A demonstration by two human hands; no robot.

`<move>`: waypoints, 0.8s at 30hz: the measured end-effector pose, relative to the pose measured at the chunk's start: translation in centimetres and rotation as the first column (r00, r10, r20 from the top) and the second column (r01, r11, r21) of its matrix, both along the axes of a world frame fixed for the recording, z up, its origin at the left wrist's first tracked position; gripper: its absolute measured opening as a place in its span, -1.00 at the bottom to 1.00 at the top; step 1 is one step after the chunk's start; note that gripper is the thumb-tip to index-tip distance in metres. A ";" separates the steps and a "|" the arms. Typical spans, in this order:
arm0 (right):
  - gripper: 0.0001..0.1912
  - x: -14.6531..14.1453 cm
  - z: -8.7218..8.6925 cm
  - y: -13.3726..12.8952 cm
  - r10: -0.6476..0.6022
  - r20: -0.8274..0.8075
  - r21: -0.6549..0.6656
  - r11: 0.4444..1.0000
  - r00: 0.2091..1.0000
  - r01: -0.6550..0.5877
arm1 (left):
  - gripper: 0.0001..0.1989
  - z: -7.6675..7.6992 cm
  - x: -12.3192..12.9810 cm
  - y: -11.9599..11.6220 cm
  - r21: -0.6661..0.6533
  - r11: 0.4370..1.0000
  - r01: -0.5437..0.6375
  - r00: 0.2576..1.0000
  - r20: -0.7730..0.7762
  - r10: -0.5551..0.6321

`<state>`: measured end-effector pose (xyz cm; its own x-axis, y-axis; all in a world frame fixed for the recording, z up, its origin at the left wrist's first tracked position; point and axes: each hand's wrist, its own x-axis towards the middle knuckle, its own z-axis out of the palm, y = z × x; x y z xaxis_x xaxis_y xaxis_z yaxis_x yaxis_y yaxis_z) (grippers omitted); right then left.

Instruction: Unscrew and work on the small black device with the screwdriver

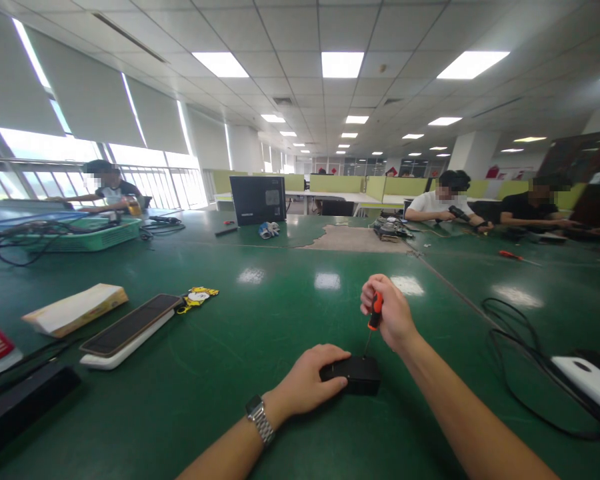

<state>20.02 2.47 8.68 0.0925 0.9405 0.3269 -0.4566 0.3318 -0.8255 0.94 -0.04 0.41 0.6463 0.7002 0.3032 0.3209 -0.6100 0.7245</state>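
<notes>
A small black box (pixel 363 383) lies on the green tabletop in front of me. My left hand (pixel 313 377) grips its left end, thumb along the near side and fingers over the far side. In my right hand (pixel 387 310) is a screwdriver (pixel 377 312) with an orange and black handle, my fingers closed around it. Its thin shaft points down, and the tip meets the top of the box near the far edge. Whether a screw sits under the tip is too small to tell.
To the left lie a phone (pixel 135 323) on a white case, a tissue pack (pixel 77 310) and a black bar-shaped object (pixel 27 407). Black cables (pixel 510 360) and a white device (pixel 587 383) are at right. Farther off are a green basket (pixel 100 237), a monitor (pixel 257 200) and several people.
</notes>
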 end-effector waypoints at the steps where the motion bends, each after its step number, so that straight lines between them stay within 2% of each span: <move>1: -0.85 -0.1 -0.2 0.0 -0.019 0.011 0.005 1.000 1.000 0.019 | -0.60 0.0 0.0 0.0 0.001 1.000 0.002 1.000 -0.002 -0.002; 9: -0.74 0.9 -0.3 0.1 -0.116 0.292 0.001 0.993 0.949 0.121 | -0.59 0.1 0.0 0.1 0.006 1.000 0.009 1.000 -0.011 -0.009; 12: -0.75 1.1 0.0 0.2 -0.105 0.259 -0.040 0.992 0.960 0.119 | -0.59 0.1 0.0 0.1 0.002 1.000 0.008 1.000 -0.014 -0.008; 17: -0.83 1.1 0.1 0.2 0.025 0.104 -0.115 0.993 0.994 -0.013 | -0.60 0.0 -0.1 0.0 -0.006 1.000 0.003 1.000 -0.005 -0.003; 24: -0.84 1.2 0.2 -0.1 0.072 0.240 -0.088 0.995 0.968 -0.052 | -0.60 0.0 0.0 0.0 -0.009 1.000 0.011 1.000 -0.012 -0.011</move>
<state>21.19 2.36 8.88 -0.0392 0.9660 0.2554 -0.2572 0.2372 -0.9368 0.90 0.01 0.42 0.6573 0.6960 0.2889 0.3231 -0.6067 0.7263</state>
